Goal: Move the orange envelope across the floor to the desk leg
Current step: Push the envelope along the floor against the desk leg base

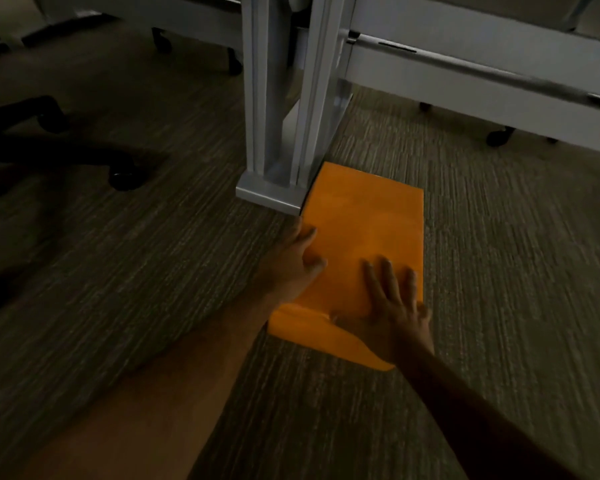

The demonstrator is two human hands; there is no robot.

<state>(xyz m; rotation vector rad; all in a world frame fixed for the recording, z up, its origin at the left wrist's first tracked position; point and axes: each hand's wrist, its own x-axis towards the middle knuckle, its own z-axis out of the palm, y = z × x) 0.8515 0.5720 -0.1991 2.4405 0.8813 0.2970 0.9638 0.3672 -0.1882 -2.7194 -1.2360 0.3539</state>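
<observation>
In the head view, the orange envelope lies flat on the striped carpet floor, its far left corner touching the base of the pale grey desk leg, its long side running back toward the person. The left hand rests at the envelope's left edge, fingers slightly apart and lying over that edge onto the paper, not curled around it. The right hand presses flat on the near right part of the envelope, fingers spread and pointing toward the desk leg, the palm covering the fold of the flap. Both forearms reach in from below. At the left stands a dark office chair base on castors, well apart from the envelope.
</observation>
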